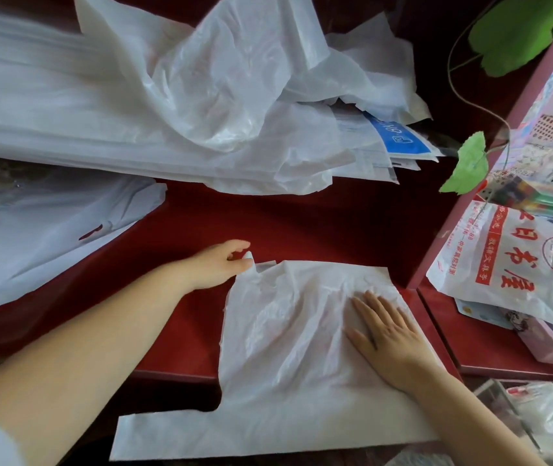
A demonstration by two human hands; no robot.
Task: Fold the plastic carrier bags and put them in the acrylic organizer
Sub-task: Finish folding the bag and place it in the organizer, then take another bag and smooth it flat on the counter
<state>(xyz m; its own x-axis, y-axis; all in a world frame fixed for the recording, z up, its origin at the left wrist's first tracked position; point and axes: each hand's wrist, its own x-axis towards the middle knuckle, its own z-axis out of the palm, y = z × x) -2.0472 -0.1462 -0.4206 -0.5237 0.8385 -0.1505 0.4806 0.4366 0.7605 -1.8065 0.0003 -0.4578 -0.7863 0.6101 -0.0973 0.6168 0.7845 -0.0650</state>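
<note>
A white plastic carrier bag [278, 334] lies spread flat on the red table [319, 223], one handle strip reaching toward the near edge. My left hand [218, 267] pinches the bag's far left handle tip. My right hand [386, 334] rests flat, fingers straight, on the bag's right side. The acrylic organizer [517, 412] shows at the bottom right corner with folded bags inside it.
A big heap of loose white bags [201, 89] covers the far side of the table. More flat bags [43, 230] lie at the left. A printed red-and-white bag [517, 264] and a green leafy plant [467, 166] stand at the right.
</note>
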